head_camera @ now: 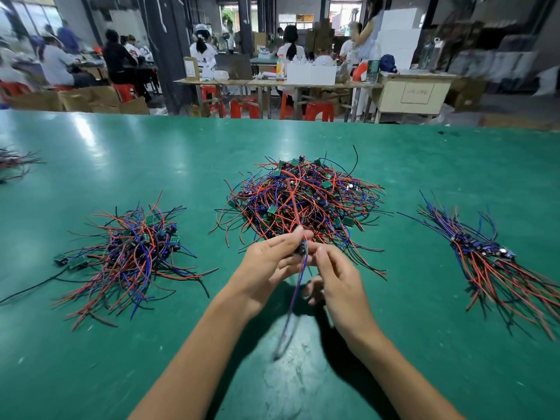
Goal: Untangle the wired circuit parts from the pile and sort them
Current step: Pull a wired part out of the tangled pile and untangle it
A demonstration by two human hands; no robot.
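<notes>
both hands [303, 268] raised over table [121, 359] | pinching wired part [301, 248]

Beyond our green tabletop [121, 140] we see a busy workshop. Red plastic stools [318, 112] stand under a long wooden bench [272, 83] that carries white boxes [310, 74] and an orange-drink bottle [280, 67]. People sit at other benches with their backs to us, one in a white shirt [203, 53], another in black [116, 60]. Cardboard boxes [103, 100] lie on the floor at left, and a cream cabinet [412, 93] stands at right.
</notes>
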